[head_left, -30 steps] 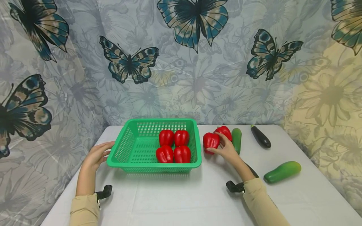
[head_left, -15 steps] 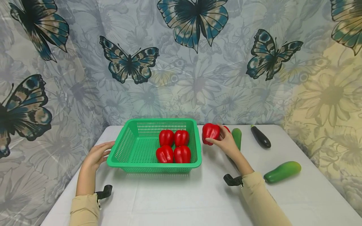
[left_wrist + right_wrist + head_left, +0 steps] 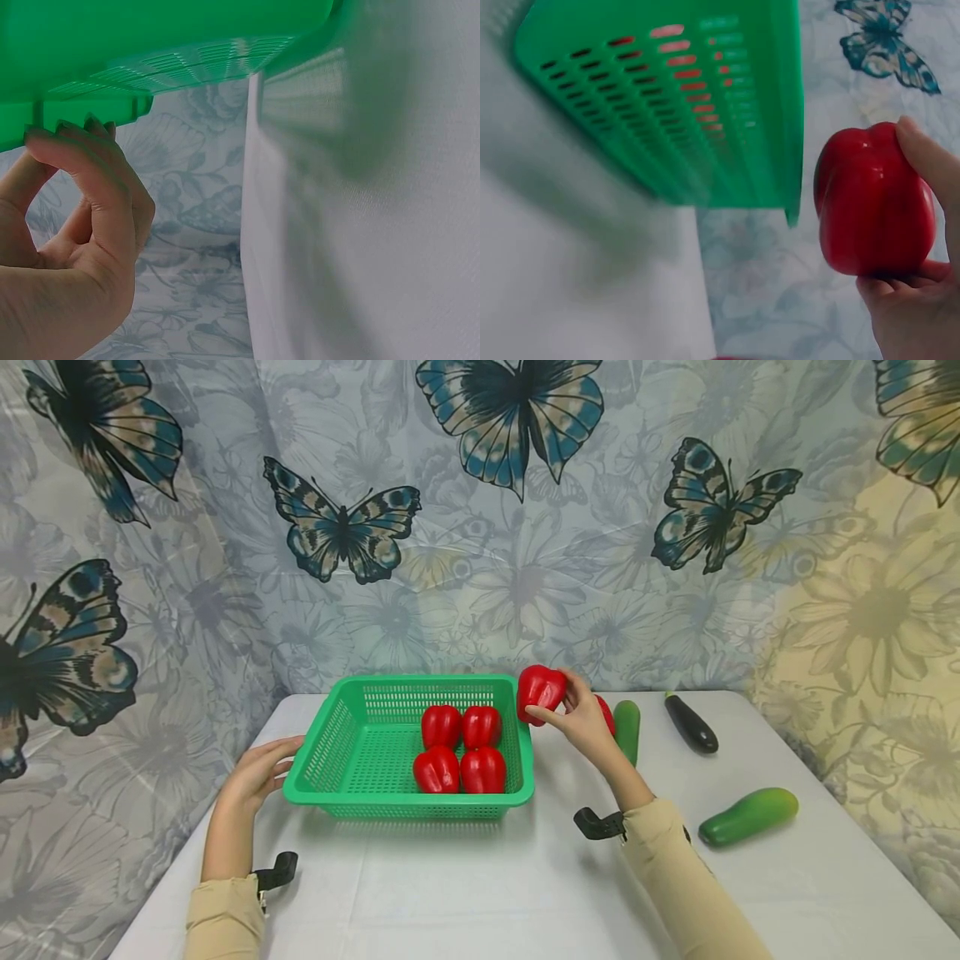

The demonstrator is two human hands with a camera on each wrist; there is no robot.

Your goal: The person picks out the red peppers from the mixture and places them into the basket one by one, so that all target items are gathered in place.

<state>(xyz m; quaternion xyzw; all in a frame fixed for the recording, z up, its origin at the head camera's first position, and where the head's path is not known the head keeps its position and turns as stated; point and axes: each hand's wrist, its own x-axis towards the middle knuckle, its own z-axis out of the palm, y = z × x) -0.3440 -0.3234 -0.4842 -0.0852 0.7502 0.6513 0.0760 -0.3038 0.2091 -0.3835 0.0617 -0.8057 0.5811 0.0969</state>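
A red bell pepper (image 3: 540, 693) is held up by my right hand (image 3: 588, 727), thumb on the near side and fingers on the far side. It is beside the green basket's right rim in the head view. The right wrist view shows the pepper (image 3: 874, 202) level with the basket wall (image 3: 705, 90), a gap between them. Several red bell peppers (image 3: 483, 770) sit in the right half of the green basket (image 3: 412, 799). My left hand (image 3: 255, 777) touches the basket's left rim with loosely bent fingertips; the left wrist view shows these fingers (image 3: 105, 187) against the rim's outer side.
Behind my right hand, another red bell pepper (image 3: 604, 714) lies mostly hidden beside a cucumber (image 3: 628, 727). An eggplant (image 3: 692, 724) lies farther right. Nearer the front right is a green zucchini-like vegetable (image 3: 750, 817). The white table (image 3: 420, 893) backs onto a butterfly-patterned cloth (image 3: 480, 593).
My right hand has lifted the red bell pepper off the table and carried it up and left to the basket's right rim. The left hand and basket have not moved.
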